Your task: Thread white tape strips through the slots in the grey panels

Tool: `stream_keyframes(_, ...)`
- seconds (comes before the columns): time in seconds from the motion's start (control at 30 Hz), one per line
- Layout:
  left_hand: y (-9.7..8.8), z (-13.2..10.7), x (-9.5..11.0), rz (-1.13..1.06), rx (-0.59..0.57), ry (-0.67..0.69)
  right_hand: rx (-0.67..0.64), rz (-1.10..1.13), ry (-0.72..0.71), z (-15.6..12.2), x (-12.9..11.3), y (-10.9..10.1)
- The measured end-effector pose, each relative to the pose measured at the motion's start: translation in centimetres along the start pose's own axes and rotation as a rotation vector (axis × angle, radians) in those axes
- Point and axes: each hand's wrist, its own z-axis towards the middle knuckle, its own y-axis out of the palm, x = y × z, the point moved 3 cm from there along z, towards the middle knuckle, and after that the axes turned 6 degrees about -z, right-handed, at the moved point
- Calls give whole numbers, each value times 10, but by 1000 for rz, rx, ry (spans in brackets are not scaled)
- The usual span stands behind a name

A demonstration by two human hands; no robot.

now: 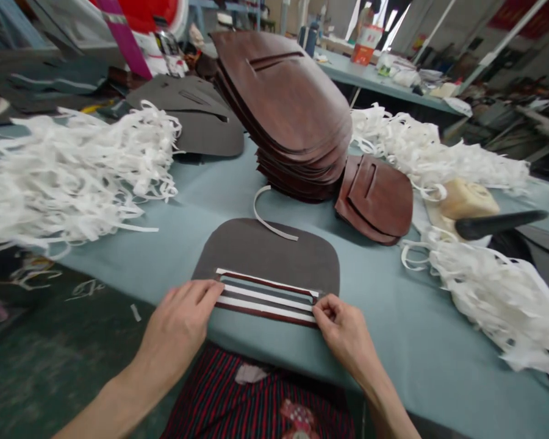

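Note:
A dark grey leather-like panel (274,253) with rounded far corners lies at the table's front edge, its back side up. Near its front runs a long slot with dark brown folded edges and white strips along it. My left hand (185,314) is closed, fingertips pinched at the left end of a white strip (268,295) beside the slot. At the strip's right end, my right hand (341,323) is closed too, with thumb and forefinger pressed together and the other fingers curled. One loose white strip (281,233) curls over the panel's far edge.
Brown slotted leather panels (297,103) stand in a tall stack behind, with smaller brown pieces (379,198) beside it. Tangled white strips are heaped at left (73,171) and right (503,292). A black-handled tool (501,224) lies by a yellowish block (469,198).

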Motion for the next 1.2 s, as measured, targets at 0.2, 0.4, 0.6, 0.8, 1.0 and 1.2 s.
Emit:
stream_keyframes(0.2, 6, -12, 15, 133, -34, 37, 33, -56, 36, 1, -2, 1)
stream_keyframes(0.4, 11, -17, 20, 157, -56, 12, 88, -222, 71, 3, -8, 2)
stream_keyframes(0.6, 10, -3, 9, 110, -30, 42, 170, -490, -53, -1, -25, 10)
stream_keyframes(0.8, 8, 25, -9, 63, 23, 54, 184, -490, -537, 7, -61, 33)
stream_keyframes(1.0, 10, 26, -16, -53, 130, -31, 134, -414, -468, 30, -58, 27)
stream_keyframes(1.2, 15, 19, -21, -211, 205, -86, 105, -764, -356, 40, -68, 26)
